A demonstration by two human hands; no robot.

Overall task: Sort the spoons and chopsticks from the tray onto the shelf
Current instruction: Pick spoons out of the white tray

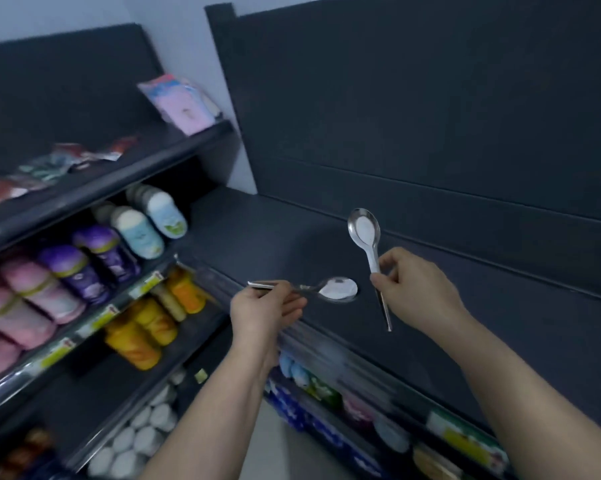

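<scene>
A spoon [339,289] is pinched by the left hand [262,311], bowl at three o'clock, nearly on the shelf [257,237]. Another spoon [364,230] with chopsticks [385,311] is clasped upright by the right hand [415,289].

I can't read the blurred yellow price labels [98,320] at left; my right hand [417,289] hides part of the thin metal chopsticks [385,311].

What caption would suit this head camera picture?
Each hand, left hand and right hand, holds a spoon over a dark shelf.
</scene>
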